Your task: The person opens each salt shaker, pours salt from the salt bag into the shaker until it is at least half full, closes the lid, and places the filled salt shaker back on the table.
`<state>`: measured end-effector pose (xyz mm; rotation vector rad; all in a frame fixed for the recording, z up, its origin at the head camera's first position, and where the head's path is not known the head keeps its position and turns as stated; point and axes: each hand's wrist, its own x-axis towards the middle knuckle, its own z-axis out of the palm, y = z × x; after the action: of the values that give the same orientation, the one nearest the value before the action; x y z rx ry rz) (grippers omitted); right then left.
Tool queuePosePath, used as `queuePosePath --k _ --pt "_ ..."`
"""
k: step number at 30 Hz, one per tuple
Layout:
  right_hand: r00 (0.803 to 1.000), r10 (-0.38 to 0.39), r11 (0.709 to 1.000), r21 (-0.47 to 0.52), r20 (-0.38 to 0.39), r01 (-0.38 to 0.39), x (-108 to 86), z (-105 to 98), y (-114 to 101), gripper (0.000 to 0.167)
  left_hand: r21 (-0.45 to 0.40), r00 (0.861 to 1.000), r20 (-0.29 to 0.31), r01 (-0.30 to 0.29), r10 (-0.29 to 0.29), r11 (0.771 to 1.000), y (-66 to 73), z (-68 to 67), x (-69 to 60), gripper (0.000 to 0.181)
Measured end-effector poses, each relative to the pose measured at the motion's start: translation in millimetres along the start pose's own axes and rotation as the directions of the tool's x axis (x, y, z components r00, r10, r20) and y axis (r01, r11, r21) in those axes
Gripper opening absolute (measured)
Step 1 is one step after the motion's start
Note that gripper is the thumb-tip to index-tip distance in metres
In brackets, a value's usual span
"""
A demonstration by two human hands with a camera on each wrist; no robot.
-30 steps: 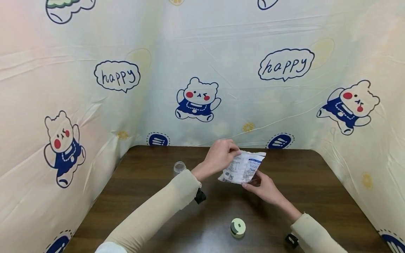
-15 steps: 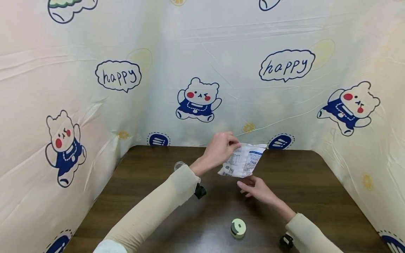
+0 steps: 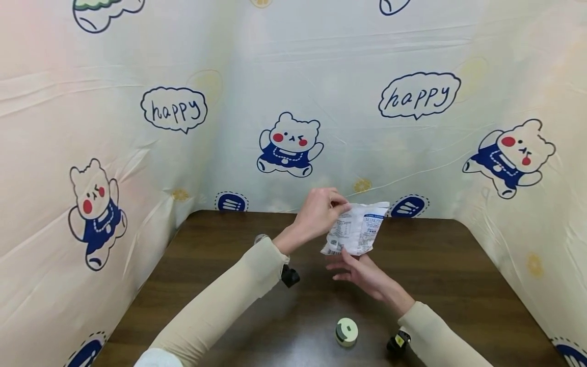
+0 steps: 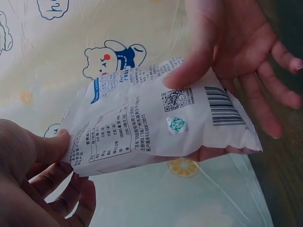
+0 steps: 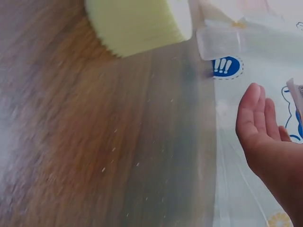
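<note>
The left hand (image 3: 318, 214) pinches the upper left corner of a white printed packet (image 3: 355, 229), held above the table. In the left wrist view the left hand (image 4: 38, 175) has thumb and fingers on one end of the packet (image 4: 151, 123), which shows a barcode and a small code. The right hand (image 3: 367, 278) is at the packet's lower edge, its thumb over the printed face and its other fingers spread. In the right wrist view the right hand (image 5: 265, 132) has its fingers extended, with only a sliver of the packet (image 5: 297, 94) at the edge.
A pale green round lid (image 3: 347, 331) lies near the front of the brown table (image 3: 220, 326). Mostly behind the left sleeve is a clear jar (image 3: 260, 238). Patterned cloth (image 3: 339, 92) hangs around the table's back and sides.
The packet has risen in the left hand. The right hand has come off its lower right part and moved left beneath it, its thumb now at the lower edge.
</note>
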<state>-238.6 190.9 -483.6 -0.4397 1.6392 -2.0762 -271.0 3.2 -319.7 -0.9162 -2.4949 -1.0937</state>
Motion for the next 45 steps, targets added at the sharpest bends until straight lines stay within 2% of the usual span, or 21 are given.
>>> queuePosePath --k 7,15,25,34,45 --pt "0.999 -0.046 0.993 0.105 -0.028 0.049 5.7 4 -6 0.044 -0.025 1.000 -0.017 0.007 -0.008 1.000 -6.2 -9.7 -1.3 0.010" --pt "0.998 -0.059 0.986 0.155 -0.027 0.063 12.0 12 -6 0.034 -0.035 0.998 -0.020 0.060 -0.061 0.998 -15.3 -20.2 -7.0 0.009" --pt "0.997 -0.051 0.987 0.149 -0.058 0.059 20.5 19 -5 0.036 -0.035 0.991 -0.017 0.134 -0.134 0.990 -27.8 -28.8 -15.3 0.010" --pt "0.995 -0.053 0.992 0.109 -0.089 0.063 29.1 23 -10 0.037 -0.033 0.986 0.011 0.164 -0.164 0.986 -36.5 -38.0 -19.7 0.011" --pt "0.996 -0.062 0.994 0.089 -0.057 0.067 39.1 17 -14 0.044 -0.023 0.982 0.041 0.185 -0.184 0.982 -47.9 -50.3 -24.3 0.011"
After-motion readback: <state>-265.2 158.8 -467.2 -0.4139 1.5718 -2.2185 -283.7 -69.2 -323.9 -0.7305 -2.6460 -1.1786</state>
